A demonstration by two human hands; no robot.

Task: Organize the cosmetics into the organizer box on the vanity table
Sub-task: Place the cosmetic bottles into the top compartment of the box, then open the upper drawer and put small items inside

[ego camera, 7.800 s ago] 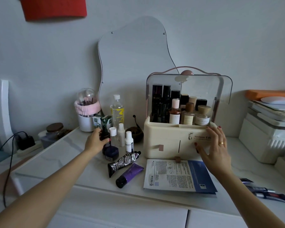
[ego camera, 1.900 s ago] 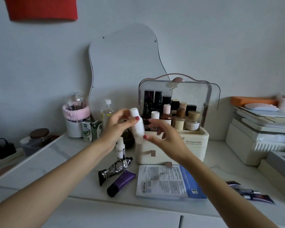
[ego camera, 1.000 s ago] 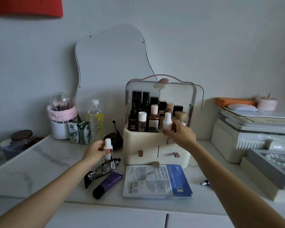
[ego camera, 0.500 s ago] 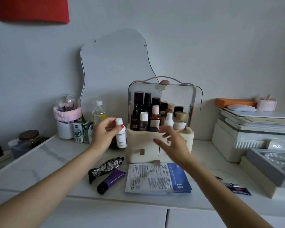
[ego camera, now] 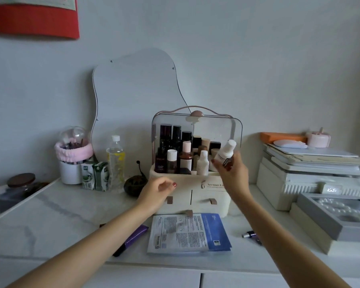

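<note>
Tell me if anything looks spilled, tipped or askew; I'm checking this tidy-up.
Nothing is spilled or damaged. The right hand holds a white bottle tilted above the organizer box. A purple tube and sachet lie flat on the table, unsorted.

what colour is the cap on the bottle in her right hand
White, on the small bottle the right hand holds; head view.

Open tabletop at lower left, crowded around the organizer

Bare marble of the vanity table (ego camera: 50,221) is left free at lower left; the organizer box (ego camera: 195,196) at centre is packed with bottles, fronted by a sheet-mask packet (ego camera: 187,233) and flanked right by stacked boxes (ego camera: 312,179).
</note>
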